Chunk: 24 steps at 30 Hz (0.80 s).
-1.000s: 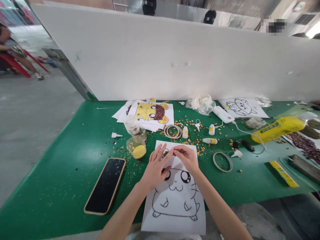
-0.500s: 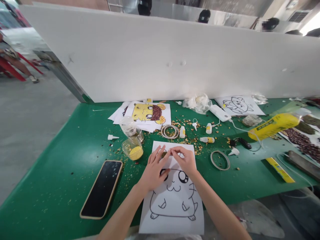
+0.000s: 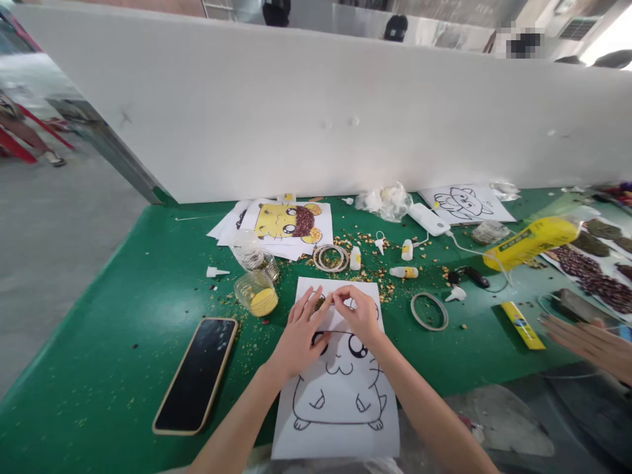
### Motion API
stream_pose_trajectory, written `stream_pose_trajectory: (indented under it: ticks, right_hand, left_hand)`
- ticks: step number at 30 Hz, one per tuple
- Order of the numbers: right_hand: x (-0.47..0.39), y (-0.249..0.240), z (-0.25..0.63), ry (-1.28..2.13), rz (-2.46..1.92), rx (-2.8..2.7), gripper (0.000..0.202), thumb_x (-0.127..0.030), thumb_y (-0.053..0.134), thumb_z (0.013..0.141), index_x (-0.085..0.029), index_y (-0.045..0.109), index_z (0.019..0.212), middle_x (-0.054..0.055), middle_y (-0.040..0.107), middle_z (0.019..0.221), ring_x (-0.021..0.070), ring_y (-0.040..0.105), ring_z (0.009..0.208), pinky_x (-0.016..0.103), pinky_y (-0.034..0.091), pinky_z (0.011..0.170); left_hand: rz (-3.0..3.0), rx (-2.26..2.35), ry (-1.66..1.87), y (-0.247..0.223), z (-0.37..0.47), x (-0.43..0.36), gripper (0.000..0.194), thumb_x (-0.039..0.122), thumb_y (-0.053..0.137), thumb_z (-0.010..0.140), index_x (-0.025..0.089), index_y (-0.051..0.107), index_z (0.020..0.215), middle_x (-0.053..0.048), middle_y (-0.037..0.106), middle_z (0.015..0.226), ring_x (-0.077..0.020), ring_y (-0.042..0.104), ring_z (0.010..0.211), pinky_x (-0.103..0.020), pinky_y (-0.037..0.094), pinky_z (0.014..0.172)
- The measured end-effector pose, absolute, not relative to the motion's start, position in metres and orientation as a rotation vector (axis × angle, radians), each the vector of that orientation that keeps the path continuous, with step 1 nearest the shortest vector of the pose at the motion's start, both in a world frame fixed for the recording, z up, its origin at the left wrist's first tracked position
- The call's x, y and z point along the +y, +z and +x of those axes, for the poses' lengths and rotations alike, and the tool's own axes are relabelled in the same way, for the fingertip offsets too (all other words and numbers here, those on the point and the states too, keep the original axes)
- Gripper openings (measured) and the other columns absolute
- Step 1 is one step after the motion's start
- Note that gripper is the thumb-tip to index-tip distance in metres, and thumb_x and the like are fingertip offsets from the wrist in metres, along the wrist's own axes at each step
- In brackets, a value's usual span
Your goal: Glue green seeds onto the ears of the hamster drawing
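Though it is mostly white | drawing (image 3: 338,401): black-outlined | ear (image 3: 320,303): partly dark-green

left hand (image 3: 297,339): spread on hamster line drawing (image 3: 338,395), fingers by dark-filled ear
right hand (image 3: 356,311): fingertips pinched at left index; anything between too small to tell
phone (image 3: 196,375): screen up, left of drawing
clear plastic jar (image 3: 257,293): yellow contents, near left hand
glue bottles (image 3: 355,258): beyond drawing, among scattered grains
co-worker's hand (image 3: 587,339): far right, near yellow box (image 3: 522,326)
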State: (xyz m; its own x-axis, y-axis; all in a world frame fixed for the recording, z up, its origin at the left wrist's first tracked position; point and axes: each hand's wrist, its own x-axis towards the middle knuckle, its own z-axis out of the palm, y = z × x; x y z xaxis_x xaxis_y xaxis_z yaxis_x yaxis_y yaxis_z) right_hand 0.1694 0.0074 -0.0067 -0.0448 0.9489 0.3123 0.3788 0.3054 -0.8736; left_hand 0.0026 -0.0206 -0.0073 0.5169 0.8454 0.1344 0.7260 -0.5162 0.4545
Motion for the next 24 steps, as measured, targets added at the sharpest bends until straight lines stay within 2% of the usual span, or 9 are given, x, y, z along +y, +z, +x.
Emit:
stream_pose_trajectory:
  ticks: [10, 24]
  right_hand:
    - [0.0101, -0.0096, 0.1697, 0.646, -1.198, -1.658, 0.008, -0.020, 0.051, 0.082, -0.019, 0.058, 0.078, 0.001, 0.063, 0.074, 0.0124, 0.057, 0.067, 0.024, 0.046, 0.066]
    - [0.0128, -0.0145, 0.1740, 0.670, -1.165, -1.630, 0.005, -0.020, 0.051, 0.082, -0.020, 0.055, 0.082, 0.002, 0.061, 0.075, 0.0136, 0.057, 0.068, 0.026, 0.046, 0.065]
  left_hand:
    - [2.429, 1.298, 0.492, -0.0076, 0.0024, -0.0190, 0.069, 0.027, 0.048, 0.086, 0.026, 0.012, 0.144, -0.005, 0.014, 0.151, -0.0264, 0.007, 0.138, -0.044, 0.019, 0.108]
    - [2.436, 1.284, 0.477, -0.0068, 0.0024, -0.0208, 0.069, 0.027, 0.048, 0.086, 0.030, 0.012, 0.144, -0.001, 0.011, 0.152, -0.0241, 0.006, 0.138, -0.043, 0.018, 0.109]
